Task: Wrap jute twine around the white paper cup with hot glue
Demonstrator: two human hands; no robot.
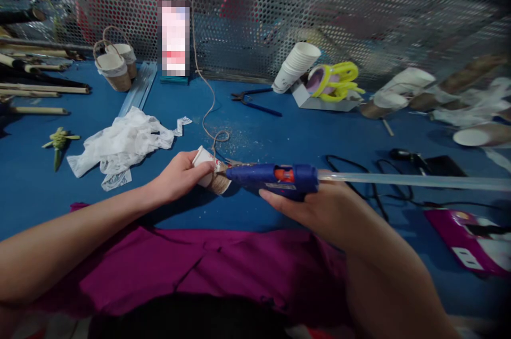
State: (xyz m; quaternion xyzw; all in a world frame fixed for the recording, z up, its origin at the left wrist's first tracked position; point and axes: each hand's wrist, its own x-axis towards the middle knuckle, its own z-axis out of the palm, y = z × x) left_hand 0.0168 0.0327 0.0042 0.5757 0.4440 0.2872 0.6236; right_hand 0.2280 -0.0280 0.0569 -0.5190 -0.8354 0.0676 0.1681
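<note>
My left hand (184,175) is closed around a small paper cup (204,157), which lies tilted with its rim toward the upper left. Brown twine (219,184) wraps the lower part of the cup, and a loose strand runs from it up past the mesh. In my right hand (315,203) is a blue glue gun (271,176), a long clear glue stick (399,179) jutting from its back. Its nozzle meets the side of the cup near my left thumb; whether it touches the twine, I cannot tell. White lace (125,142) lies crumpled left of the cup.
Blue-handled pliers (257,105) lie beyond the cup. Stacked paper cups (297,65) and yellow-handled scissors (337,81) are at the back, before a metal mesh (255,25). Two finished little baskets (114,70) stand back left, near sticks (43,89). A black cable (371,184) coils at right.
</note>
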